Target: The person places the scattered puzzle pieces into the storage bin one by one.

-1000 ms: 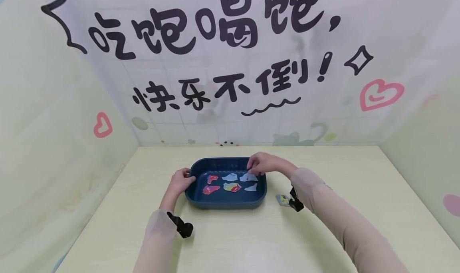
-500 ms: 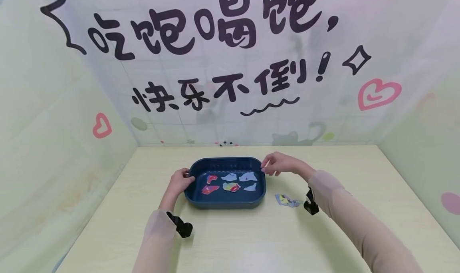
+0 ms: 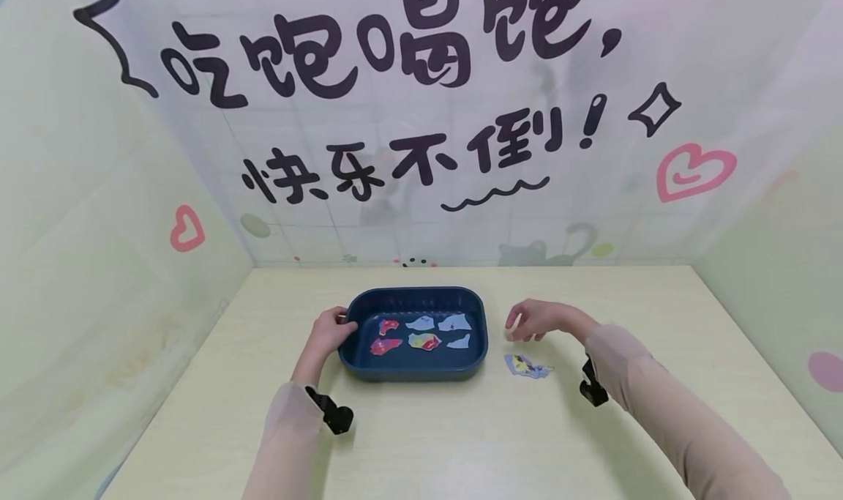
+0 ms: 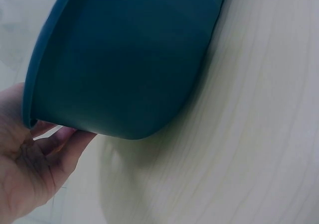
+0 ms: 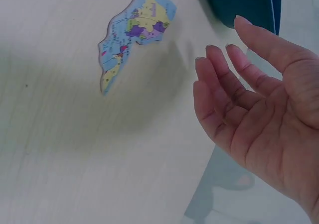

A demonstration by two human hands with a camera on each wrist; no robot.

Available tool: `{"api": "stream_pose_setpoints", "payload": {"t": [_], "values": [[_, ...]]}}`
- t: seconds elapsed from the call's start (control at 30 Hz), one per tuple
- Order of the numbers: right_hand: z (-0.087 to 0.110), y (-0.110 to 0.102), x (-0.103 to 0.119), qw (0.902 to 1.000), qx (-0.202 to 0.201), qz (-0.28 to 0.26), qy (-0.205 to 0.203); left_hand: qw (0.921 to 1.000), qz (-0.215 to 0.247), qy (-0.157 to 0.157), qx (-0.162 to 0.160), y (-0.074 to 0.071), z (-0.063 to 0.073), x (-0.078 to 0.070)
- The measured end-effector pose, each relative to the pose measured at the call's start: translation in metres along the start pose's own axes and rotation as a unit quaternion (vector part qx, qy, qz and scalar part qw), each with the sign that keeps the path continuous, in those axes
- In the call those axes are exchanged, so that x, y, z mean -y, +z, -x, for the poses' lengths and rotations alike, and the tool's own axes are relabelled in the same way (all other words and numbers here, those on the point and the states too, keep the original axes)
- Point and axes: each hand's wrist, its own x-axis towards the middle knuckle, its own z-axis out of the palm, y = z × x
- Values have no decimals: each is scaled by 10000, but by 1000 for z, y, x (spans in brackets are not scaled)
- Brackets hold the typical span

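My left hand [image 3: 332, 333] grips the left rim of a dark blue rectangular basin [image 3: 413, 375], thumb over the edge. In the left wrist view, fingers [image 4: 72, 147] lie against the outside of its wall. Several flat, irregular map puzzle pieces rest on the basin's floor, among them a yellow-and-red piece [image 3: 424, 342], a pink piece [image 3: 386, 347] and a pale blue piece [image 3: 454, 323]. To the basin's right, my right hand [image 3: 541, 320] hovers with loosely bent fingers and holds nothing. Just in front of it, a blue-and-yellow map puzzle piece [image 5: 142, 25] lies on the table.
The pale wood table [image 3: 421, 441] extends in front of the basin and to both sides. Behind it hangs a white printed backdrop [image 3: 395, 229] with large black characters. Similar printed sheets close off the left and right.
My right hand has let go of a pale blue piece inside the basin, drawn out over the right rim and moved right and nearer, above the loose piece. The left hand keeps its grip.
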Motion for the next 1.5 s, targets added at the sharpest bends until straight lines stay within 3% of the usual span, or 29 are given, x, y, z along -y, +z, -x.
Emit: {"api": "stream_pose_setpoints", "payload": {"t": [0.17,0.5,1.13,1.5], "values": [[3,9,-9,9995,95,285,39,10000,-32,27,-27,1,1,1],[9,26,-16,9938,-252,1071,136,10000,40,-34,-6,1,1,0],[13,36,-9,9941,-327,1030,-86,10000,11,-50,-32,0,1,3],[14,33,-11,9961,-58,883,-47,10000,21,-47,-29,1,-1,2]]}}
